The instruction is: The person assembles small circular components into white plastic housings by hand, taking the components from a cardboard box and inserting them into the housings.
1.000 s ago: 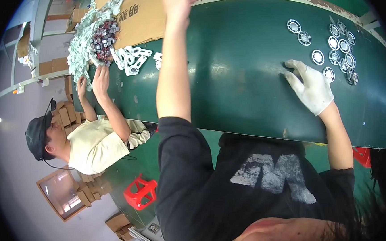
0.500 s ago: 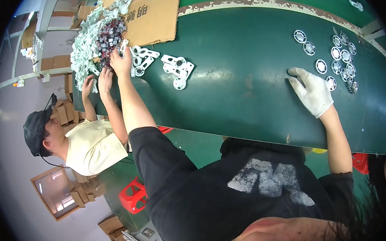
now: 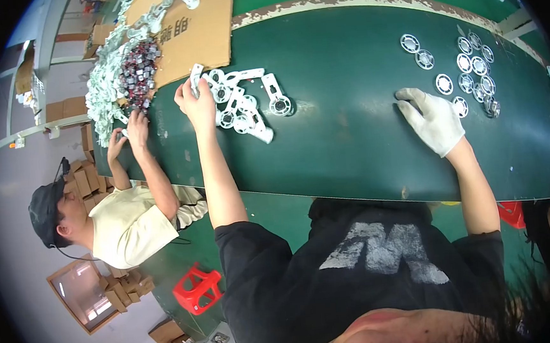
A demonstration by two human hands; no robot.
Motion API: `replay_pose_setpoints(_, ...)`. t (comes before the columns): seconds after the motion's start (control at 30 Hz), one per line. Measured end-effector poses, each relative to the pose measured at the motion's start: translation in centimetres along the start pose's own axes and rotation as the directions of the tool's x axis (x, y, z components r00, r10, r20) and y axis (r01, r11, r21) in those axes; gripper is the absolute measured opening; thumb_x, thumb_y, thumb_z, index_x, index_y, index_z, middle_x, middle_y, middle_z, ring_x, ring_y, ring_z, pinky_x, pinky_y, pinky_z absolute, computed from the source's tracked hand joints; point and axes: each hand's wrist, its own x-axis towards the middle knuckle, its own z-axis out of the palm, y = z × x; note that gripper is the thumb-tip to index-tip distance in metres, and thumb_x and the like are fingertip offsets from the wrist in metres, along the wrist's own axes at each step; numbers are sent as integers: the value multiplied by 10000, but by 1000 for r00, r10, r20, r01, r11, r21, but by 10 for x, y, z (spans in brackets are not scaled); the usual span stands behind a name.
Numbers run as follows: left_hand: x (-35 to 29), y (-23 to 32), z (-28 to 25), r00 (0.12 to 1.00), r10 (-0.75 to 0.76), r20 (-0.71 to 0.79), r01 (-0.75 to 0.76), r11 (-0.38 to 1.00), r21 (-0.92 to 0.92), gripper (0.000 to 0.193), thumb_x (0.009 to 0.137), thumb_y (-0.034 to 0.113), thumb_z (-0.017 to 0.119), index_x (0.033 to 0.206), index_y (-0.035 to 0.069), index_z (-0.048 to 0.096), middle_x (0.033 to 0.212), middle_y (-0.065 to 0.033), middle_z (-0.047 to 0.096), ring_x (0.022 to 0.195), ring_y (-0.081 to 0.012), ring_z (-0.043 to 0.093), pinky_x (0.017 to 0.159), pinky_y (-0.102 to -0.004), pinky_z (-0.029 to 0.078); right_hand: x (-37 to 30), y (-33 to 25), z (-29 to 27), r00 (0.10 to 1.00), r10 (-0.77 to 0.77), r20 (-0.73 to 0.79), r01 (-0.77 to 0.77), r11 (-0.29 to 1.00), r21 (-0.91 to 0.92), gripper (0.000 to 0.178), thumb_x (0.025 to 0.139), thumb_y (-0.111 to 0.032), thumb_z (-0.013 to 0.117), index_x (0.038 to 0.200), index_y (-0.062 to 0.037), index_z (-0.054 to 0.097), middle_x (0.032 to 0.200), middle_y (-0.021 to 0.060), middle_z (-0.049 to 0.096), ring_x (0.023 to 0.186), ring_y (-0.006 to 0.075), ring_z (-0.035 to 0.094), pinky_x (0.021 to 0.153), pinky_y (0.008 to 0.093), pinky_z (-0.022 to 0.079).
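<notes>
My bare left hand (image 3: 197, 108) pinches a white plastic piece with a long flat arm (image 3: 197, 74) above the table's left part. Right beside it lies a loose cluster of similar white pieces with round ends (image 3: 240, 110), and one more such piece (image 3: 277, 97) is just to the right. My right hand (image 3: 434, 121), in a white glove, rests on the green table (image 3: 336, 135) with fingers apart and nothing visible in them. Close to its fingertips is a round spoked ring (image 3: 460, 107); several more rings (image 3: 479, 65) are scattered beyond it.
A co-worker in a black cap (image 3: 120, 224) reaches to a heap of white parts (image 3: 103, 88) and small dark parts with red wires (image 3: 138, 69) at the far left. Flattened cardboard (image 3: 205, 33) lies on the table. A red stool (image 3: 197, 288) stands on the floor.
My left hand has moved right, away from the heap, with the white piece. The white pieces beside it lie farther right and closer together. My right hand stays near the rings.
</notes>
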Motion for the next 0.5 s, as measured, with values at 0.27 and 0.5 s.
replay_pose_setpoints(0.27,-79,113,24,934,353,-62,-357,929,-96,386,957,181,637,1309,32,582,1428,-219,449,1341,-380,379,1144,-491,274,6,-3,-9,997,9,70,-8,1000,-15,356,995,-367,521,1172,-105,684,1058,152,737,991,339,702,882,424,541)
replay_pose_setpoints(0.5,-169,193,-21,687,618,382,-698,708,110,347,752,350,848,985,153,682,1087,-59,588,1120,-281,518,1031,-462,302,4,6,-4,998,9,64,-9,1000,-8,386,992,-413,496,1182,-140,690,1035,127,742,971,321,711,849,435,547)
